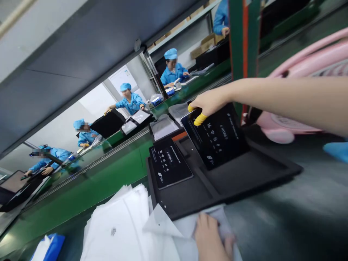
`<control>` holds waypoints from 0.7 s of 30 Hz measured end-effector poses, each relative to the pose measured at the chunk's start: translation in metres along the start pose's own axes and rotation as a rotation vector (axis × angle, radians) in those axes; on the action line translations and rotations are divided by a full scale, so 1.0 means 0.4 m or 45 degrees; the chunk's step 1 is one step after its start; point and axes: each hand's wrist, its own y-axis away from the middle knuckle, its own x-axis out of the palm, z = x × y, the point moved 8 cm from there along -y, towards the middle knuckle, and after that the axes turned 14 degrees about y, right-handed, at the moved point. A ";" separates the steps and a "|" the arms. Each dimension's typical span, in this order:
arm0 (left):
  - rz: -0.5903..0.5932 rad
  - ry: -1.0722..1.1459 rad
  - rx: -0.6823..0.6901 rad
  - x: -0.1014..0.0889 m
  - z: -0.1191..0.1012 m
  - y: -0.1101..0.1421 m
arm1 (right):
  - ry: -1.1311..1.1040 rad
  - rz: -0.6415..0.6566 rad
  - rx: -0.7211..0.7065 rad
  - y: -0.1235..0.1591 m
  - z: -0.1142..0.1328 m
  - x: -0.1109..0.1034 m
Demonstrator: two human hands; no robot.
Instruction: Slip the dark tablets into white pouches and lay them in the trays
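My right hand (pixel 209 105), with yellow finger cots on two digits, grips the top edge of a black tablet (pixel 224 139) with white print on its screen. That tablet is tilted up from the right side of a black divided tray (pixel 244 181). A second tablet (pixel 171 163) lies in the tray's left compartment. Below the tray, the fingers of my left hand (pixel 210 237) are curled onto a translucent white sleeve (pixel 187 223). The sleeve lies against a stack of white sleeves (pixel 116 228); a loose corner is folded up.
A pink fan (pixel 299 72) stands right of the tray, beside a green and orange post (pixel 244 47). Behind runs a green conveyor line (pixel 108 170) with another tray (pixel 164 128). Several co-workers in blue (pixel 132 103) sit beyond. A blue-and-white packet (pixel 49 246) lies lower left.
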 end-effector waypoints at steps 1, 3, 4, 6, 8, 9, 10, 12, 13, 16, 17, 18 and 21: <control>-0.028 -0.031 -0.010 -0.020 -0.017 -0.003 | -0.008 -0.034 0.048 0.037 0.004 -0.025; -0.101 -0.087 -0.012 -0.052 -0.042 -0.003 | -0.005 -0.011 0.058 0.112 0.039 -0.065; -0.133 -0.109 -0.002 -0.062 -0.050 0.000 | 0.013 0.033 0.030 0.149 0.065 -0.084; -0.176 -0.117 0.037 -0.072 -0.054 0.012 | 0.070 0.100 -0.039 0.226 0.118 -0.134; -0.223 -0.055 0.101 -0.080 -0.053 0.028 | 0.077 0.053 -0.051 0.302 0.148 -0.207; -0.272 0.002 0.139 -0.089 -0.054 0.037 | 0.034 -0.015 -0.023 0.341 0.150 -0.247; -0.331 0.071 0.175 -0.101 -0.056 0.047 | -0.034 -0.101 0.024 0.380 0.145 -0.285; -0.430 0.216 0.229 -0.123 -0.066 0.065 | -0.196 -0.290 0.175 0.461 0.112 -0.336; -0.453 0.282 0.240 -0.131 -0.073 0.073 | -0.289 -0.374 0.262 0.503 0.091 -0.343; -0.453 0.423 0.235 -0.141 -0.098 0.091 | -0.672 -0.539 0.547 0.627 0.033 -0.281; -0.455 0.449 0.230 -0.143 -0.104 0.095 | -0.831 -0.570 0.624 0.668 0.023 -0.240; -0.458 0.470 0.219 -0.145 -0.108 0.098 | -0.981 -0.586 0.678 0.708 0.022 -0.197; -0.438 0.570 0.127 -0.142 -0.095 0.095 | -1.199 -0.596 0.752 0.819 0.051 -0.100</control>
